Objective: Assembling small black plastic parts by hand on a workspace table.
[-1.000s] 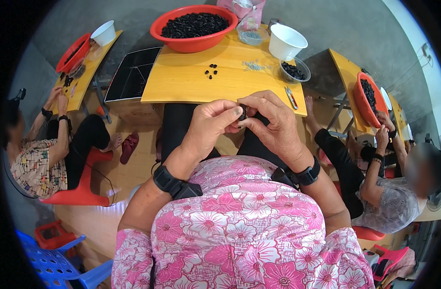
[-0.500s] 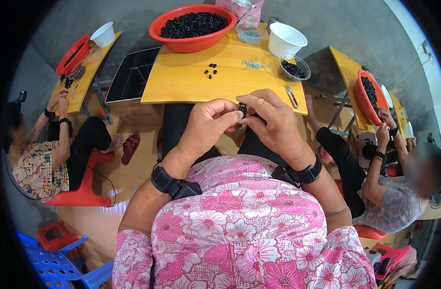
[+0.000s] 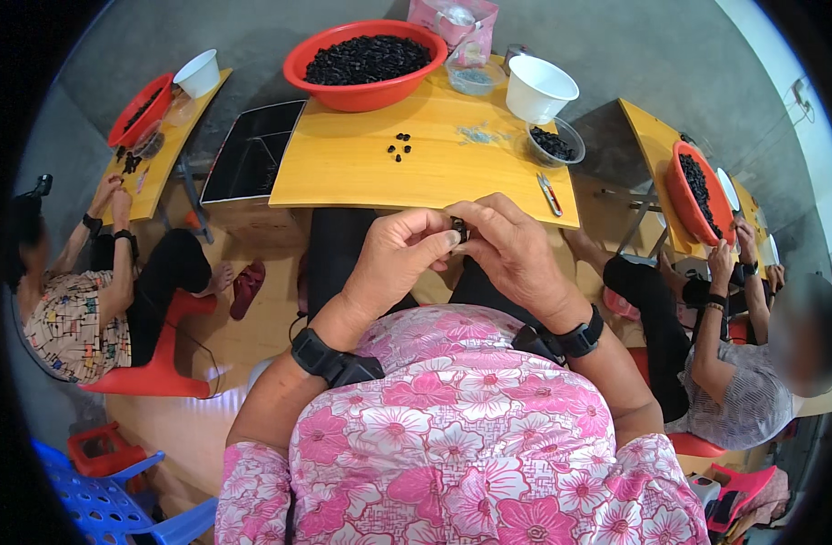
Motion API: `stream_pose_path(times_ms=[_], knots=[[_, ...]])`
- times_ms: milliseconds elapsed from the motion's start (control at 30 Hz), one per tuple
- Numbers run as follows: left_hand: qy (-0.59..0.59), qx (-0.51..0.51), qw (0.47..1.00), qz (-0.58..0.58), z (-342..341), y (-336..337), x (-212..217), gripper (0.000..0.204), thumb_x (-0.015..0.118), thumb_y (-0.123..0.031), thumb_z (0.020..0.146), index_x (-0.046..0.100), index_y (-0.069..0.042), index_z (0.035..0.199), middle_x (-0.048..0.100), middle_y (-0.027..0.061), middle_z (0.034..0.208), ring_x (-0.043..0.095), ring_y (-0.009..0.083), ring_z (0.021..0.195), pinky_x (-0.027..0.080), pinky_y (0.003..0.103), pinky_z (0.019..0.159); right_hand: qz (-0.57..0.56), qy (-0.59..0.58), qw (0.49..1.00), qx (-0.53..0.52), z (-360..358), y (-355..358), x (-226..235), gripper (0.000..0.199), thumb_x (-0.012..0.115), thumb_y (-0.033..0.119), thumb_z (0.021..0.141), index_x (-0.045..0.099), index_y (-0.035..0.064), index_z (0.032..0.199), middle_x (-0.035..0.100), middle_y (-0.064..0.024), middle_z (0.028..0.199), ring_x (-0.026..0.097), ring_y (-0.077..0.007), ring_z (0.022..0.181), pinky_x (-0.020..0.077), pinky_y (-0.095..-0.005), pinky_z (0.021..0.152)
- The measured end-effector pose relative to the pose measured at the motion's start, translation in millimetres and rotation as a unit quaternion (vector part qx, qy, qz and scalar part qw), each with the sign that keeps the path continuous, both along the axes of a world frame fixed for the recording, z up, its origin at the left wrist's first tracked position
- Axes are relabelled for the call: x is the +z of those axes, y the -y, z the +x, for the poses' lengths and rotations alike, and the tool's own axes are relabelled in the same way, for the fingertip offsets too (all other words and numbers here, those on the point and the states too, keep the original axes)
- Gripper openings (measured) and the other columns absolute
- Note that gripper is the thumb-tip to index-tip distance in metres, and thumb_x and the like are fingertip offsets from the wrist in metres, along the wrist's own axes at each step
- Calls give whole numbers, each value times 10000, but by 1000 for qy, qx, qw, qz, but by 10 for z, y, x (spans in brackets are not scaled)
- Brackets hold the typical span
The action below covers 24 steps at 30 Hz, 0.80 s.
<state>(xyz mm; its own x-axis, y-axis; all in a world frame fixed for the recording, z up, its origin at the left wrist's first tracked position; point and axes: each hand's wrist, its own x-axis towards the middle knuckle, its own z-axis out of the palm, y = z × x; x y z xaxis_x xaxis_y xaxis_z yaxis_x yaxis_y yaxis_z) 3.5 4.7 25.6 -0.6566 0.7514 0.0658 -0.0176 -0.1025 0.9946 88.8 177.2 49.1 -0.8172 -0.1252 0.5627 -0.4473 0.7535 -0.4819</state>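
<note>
My left hand (image 3: pixel 399 252) and my right hand (image 3: pixel 511 250) meet just in front of the table's near edge. Between their fingertips is a small black part (image 3: pixel 458 232), pinched from both sides and mostly covered by the fingers. On the yellow table (image 3: pixel 343 177) beyond, several small black pieces (image 3: pixel 398 148) lie in a loose group. A scatter of tiny pale, shiny pieces (image 3: pixel 481 134) is farther right. Red-handled thread snips (image 3: pixel 549 194) rest by the right edge, nearest my right hand.
A red basin (image 3: pixel 366 98) heaped with black parts stands at the back, beside a clear tub (image 3: pixel 470 84), a white bowl (image 3: pixel 538 86) and a clear bowl (image 3: pixel 575 150) of black parts. People work at tables left and right. A blue chair (image 3: pixel 98 495) is at lower left.
The view has shifted slightly, so the table and my hands appear a little lower. Both hands stay together on the black part, with the fingers slightly rearranged.
</note>
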Motion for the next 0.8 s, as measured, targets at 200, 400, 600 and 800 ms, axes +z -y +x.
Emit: stream_pose_path(times_ms=[200, 400, 600, 800], knots=[[-46, 23, 991, 125, 15, -36, -35, 444, 736, -65, 844, 571, -6, 1253, 611, 10, 950, 589, 50, 803, 514, 193, 684, -13, 52, 999, 4, 12, 11, 71, 417, 689, 49, 789, 553, 66, 1182, 567, -147, 910, 591, -348, 839, 485, -400, 715], [-142, 12, 987, 70, 17, -10, 32, 588, 807, -160, 783, 568, -12, 1300, 554, -27, 934, 509, 38, 788, 442, 168, 695, -25, 47, 998, 14, 22, 8, 73, 411, 670, 42, 790, 548, 68, 1182, 560, -154, 908, 581, -360, 840, 476, -408, 725], [-200, 30, 978, 61, 11, -19, 36, 561, 819, -197, 773, 602, -6, 1255, 566, -17, 934, 524, 43, 780, 452, 171, 656, -35, 48, 998, 26, 60, 14, 124, 408, 671, 61, 802, 550, 65, 1192, 554, -144, 898, 572, -354, 824, 473, -397, 719], [-228, 54, 969, 83, 51, -47, 42, 554, 835, -154, 738, 627, -28, 1236, 584, 12, 854, 577, 60, 714, 499, 188, 639, -31, 42, 998, 27, 100, 5, 149, 390, 677, 89, 813, 555, 53, 1181, 546, -136, 875, 572, -335, 803, 472, -387, 706]])
